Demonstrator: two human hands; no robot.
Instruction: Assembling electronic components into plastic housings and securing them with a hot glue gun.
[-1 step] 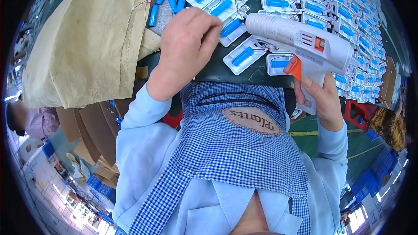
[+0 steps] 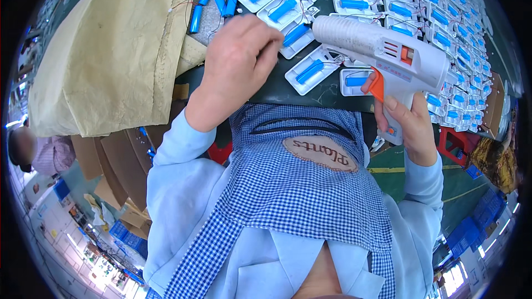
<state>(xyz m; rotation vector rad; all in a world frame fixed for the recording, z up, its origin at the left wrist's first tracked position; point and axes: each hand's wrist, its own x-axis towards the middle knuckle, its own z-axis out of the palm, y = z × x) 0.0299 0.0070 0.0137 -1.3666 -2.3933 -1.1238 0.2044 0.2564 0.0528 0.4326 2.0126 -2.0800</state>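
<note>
Glue gun point(image 2: 382, 55) | right hand point(image 2: 410, 124) clasps handle, nozzle aimed at tray point(image 2: 310, 70) | left hand point(image 2: 238, 63) curled, pinning tray point(image 2: 293, 36) on desk point(image 2: 277, 91)

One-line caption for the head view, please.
Right hand holds a white glue gun over white trays with blue batteries, left hand resting on one.

Bright even light, soft shadows, sharp centre — fisheye-bent, dark-vignetted edges

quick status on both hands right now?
Left hand: fingers curled, fingertips down at a white tray with blue cell; grasp cannot be told.
Right hand: closed around white glue gun handle.
</note>
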